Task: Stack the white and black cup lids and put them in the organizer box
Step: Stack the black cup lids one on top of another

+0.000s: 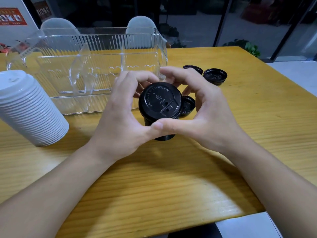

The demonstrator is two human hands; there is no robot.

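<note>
- A yellow wood-grain table (154,177) fills the lower frame, with dark glass walls across the top.
- At centre, both hands ring a black stack (160,107) of ridged plastic lids standing on the table. The left hand (120,117) curls round its left side and the right hand (202,114) its right, thumbs meeting in front and fingers closed on the stack, probably to square the lids up.
- At left stands a tall white stack (29,107), its ribbed sides leaning slightly, apparently finished and waiting.
- Just right of the black stack lies a loose black lid (187,105), and more black lids (214,76) sit further up at right, not yet gathered.
- Behind the hands, the clear ribbed organizer (82,54) lies in the upper left, holding no lids; a curved clear divider stands inside.
- Beyond it, two pale chair backs (140,23).
</note>
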